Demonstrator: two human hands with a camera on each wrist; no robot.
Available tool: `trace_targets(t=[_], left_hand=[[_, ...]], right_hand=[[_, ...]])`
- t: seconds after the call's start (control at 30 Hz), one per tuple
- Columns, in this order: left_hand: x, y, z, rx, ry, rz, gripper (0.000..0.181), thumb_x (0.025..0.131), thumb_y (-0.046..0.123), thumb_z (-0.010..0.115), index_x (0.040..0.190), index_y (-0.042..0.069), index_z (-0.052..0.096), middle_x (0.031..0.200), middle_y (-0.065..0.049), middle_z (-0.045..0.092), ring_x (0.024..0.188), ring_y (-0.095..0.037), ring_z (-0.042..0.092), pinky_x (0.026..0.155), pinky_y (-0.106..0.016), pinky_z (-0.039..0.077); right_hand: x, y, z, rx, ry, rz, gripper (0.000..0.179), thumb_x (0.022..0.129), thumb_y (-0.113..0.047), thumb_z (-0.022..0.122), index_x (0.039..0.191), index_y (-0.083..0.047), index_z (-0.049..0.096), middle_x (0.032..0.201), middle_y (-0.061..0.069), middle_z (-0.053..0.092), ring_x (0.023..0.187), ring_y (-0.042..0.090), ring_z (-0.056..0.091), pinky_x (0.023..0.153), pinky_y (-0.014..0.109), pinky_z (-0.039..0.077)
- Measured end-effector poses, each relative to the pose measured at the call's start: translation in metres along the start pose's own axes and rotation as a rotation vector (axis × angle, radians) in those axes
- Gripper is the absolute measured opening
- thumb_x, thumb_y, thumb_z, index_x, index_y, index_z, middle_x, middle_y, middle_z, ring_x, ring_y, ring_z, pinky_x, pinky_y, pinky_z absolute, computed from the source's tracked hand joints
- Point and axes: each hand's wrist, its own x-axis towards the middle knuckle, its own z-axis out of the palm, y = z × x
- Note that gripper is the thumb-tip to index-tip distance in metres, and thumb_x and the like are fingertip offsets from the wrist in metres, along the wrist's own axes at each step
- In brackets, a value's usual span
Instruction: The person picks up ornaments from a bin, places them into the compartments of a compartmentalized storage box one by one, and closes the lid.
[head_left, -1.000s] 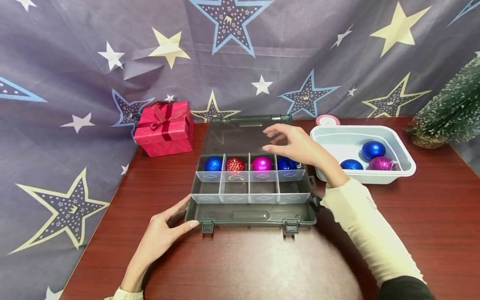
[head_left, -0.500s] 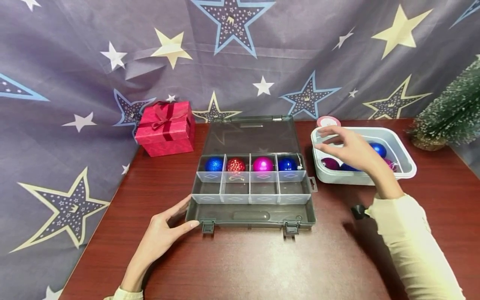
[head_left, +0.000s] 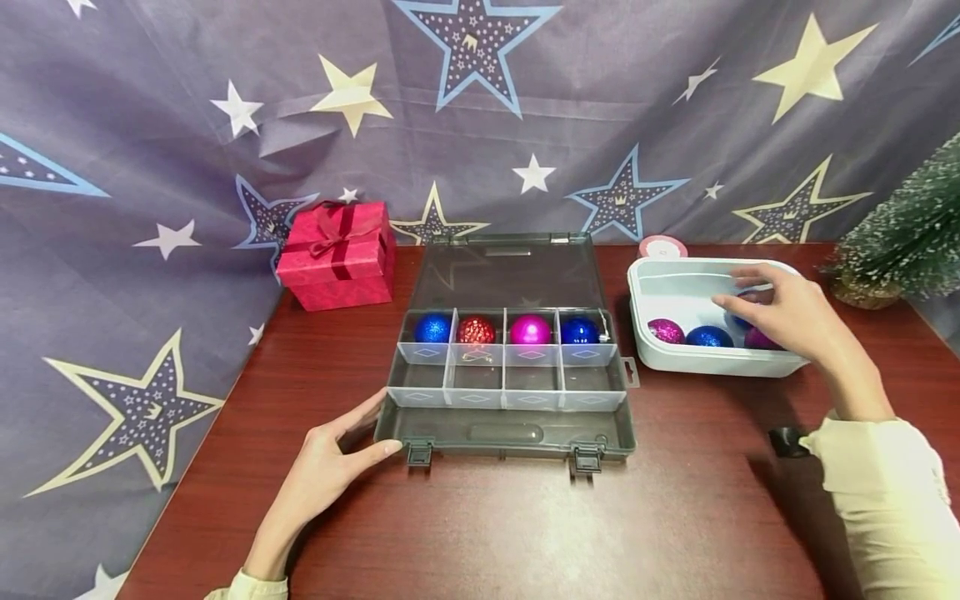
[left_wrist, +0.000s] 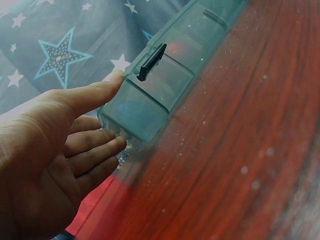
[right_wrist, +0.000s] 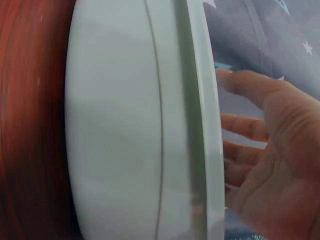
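A grey see-through compartment box lies with its lid back. In its rear row sit a glittery blue bauble, a red bauble, a shiny pink bauble and a dark blue bauble. My left hand rests at the box's front left corner, thumb at the front edge, straight fingers along the side. Over the right part of a white tub, my right hand hangs with loosely bent fingers, holding nothing. Its thumb overlaps a blue bauble inside.
The tub also holds a glittery pink bauble, a glittery blue bauble and a purple bauble. A red gift box stands back left, a small frosted tree back right. A round pink-and-white item is behind the tub.
My right hand has moved right, from above the box's dark blue bauble to over the right side of the tub. My left hand stays at the box corner.
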Motion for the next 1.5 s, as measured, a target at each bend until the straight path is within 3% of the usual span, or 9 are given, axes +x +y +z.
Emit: trace_targets(t=[0.07, 0.13, 0.6, 0.87, 1.03, 1.23, 1.5], left_hand=[[0.0, 0.0, 0.0, 0.0, 0.001, 0.0, 0.069, 0.087, 0.03, 0.087, 0.149, 0.026, 0.058, 0.133, 0.001, 0.068, 0.127, -0.012, 0.06, 0.101, -0.014, 0.041], [0.0, 0.001, 0.0, -0.001, 0.0, 0.001, 0.069, 0.087, 0.03, 0.087, 0.149, 0.026, 0.058, 0.133, 0.001, 0.068, 0.127, -0.012, 0.06, 0.101, -0.014, 0.042], [0.0, 0.001, 0.0, 0.001, -0.002, -0.007, 0.069, 0.087, 0.031, 0.087, 0.149, 0.026, 0.058, 0.133, 0.003, 0.068, 0.126, -0.011, 0.06, 0.101, -0.014, 0.042], [0.0, 0.002, 0.0, 0.001, -0.002, -0.005, 0.069, 0.086, 0.03, 0.087, 0.149, 0.027, 0.058, 0.132, 0.003, 0.069, 0.125, -0.011, 0.061, 0.1, -0.015, 0.043], [0.0, 0.001, 0.0, 0.001, -0.003, -0.007, 0.069, 0.087, 0.03, 0.087, 0.149, 0.027, 0.058, 0.131, 0.003, 0.069, 0.124, -0.011, 0.062, 0.1, -0.015, 0.044], [0.0, 0.0, 0.0, -0.001, -0.004, -0.008, 0.07, 0.087, 0.03, 0.087, 0.15, 0.026, 0.058, 0.132, 0.003, 0.068, 0.125, -0.011, 0.061, 0.1, -0.016, 0.043], [0.0, 0.001, 0.0, -0.001, -0.004, -0.005, 0.069, 0.086, 0.03, 0.087, 0.149, 0.026, 0.058, 0.133, 0.003, 0.068, 0.126, -0.012, 0.061, 0.101, -0.017, 0.044]], right_hand=[[-0.001, 0.005, -0.004, -0.028, -0.001, 0.029, 0.06, 0.101, -0.032, 0.07, 0.139, 0.01, 0.052, 0.129, 0.04, 0.057, 0.112, 0.058, 0.06, 0.093, 0.07, 0.044], [-0.002, 0.01, -0.006, -0.056, -0.002, 0.047, 0.062, 0.101, -0.036, 0.069, 0.139, 0.01, 0.051, 0.127, 0.041, 0.057, 0.112, 0.059, 0.059, 0.093, 0.072, 0.043], [-0.001, 0.024, -0.014, -0.201, -0.028, 0.083, 0.065, 0.099, -0.041, 0.07, 0.135, 0.01, 0.05, 0.123, 0.043, 0.057, 0.112, 0.062, 0.052, 0.092, 0.075, 0.037], [0.006, 0.023, -0.008, -0.248, -0.125, 0.083, 0.064, 0.099, -0.033, 0.071, 0.132, 0.016, 0.047, 0.124, 0.043, 0.053, 0.113, 0.065, 0.048, 0.091, 0.078, 0.034], [0.014, 0.026, -0.002, -0.259, -0.147, 0.036, 0.065, 0.099, -0.033, 0.071, 0.133, 0.017, 0.048, 0.128, 0.044, 0.052, 0.118, 0.064, 0.047, 0.094, 0.079, 0.035], [0.025, 0.028, 0.004, -0.266, -0.123, -0.056, 0.057, 0.095, -0.025, 0.075, 0.126, 0.019, 0.054, 0.119, 0.043, 0.058, 0.112, 0.059, 0.055, 0.096, 0.071, 0.04], [0.032, 0.028, 0.011, -0.245, -0.157, -0.035, 0.062, 0.095, -0.025, 0.076, 0.13, 0.018, 0.052, 0.123, 0.044, 0.056, 0.114, 0.061, 0.052, 0.099, 0.072, 0.038]])
